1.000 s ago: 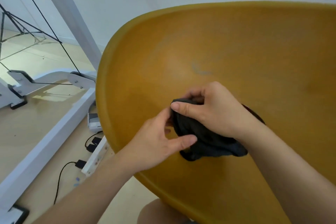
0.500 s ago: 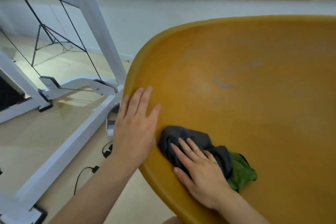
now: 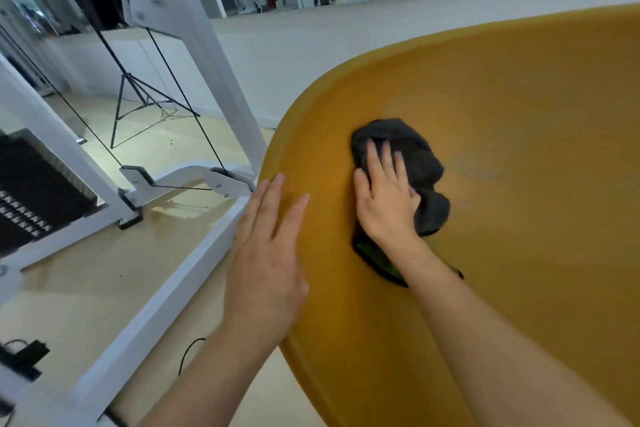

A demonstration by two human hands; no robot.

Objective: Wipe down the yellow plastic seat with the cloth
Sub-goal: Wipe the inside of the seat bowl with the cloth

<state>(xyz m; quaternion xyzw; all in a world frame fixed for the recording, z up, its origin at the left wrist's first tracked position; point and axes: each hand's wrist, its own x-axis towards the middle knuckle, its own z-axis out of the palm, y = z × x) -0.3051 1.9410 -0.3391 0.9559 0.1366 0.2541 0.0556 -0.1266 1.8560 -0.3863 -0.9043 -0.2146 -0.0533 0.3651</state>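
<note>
Right hand flat on the cloth, left hand braced on the seat's edge

The right hand (image 3: 386, 198) lies palm-down with fingers spread over the bunched dark cloth (image 3: 412, 163), pressing rather than pinching it against the yellow plastic seat (image 3: 519, 135); a green patch of the cloth shows just under the wrist. The cloth sits on the left part of the seat's curved surface, with a faint pale smudge (image 3: 472, 172) just to its right. The left hand (image 3: 266, 253) rests open and flat, fingers together, on the seat's left rim, holding nothing. Left of the seat, over the pale wooden floor (image 3: 86, 274), stands a white frame (image 3: 194, 45) with black cables (image 3: 180, 97), and a black tripod (image 3: 138, 104) stands farther away
</note>
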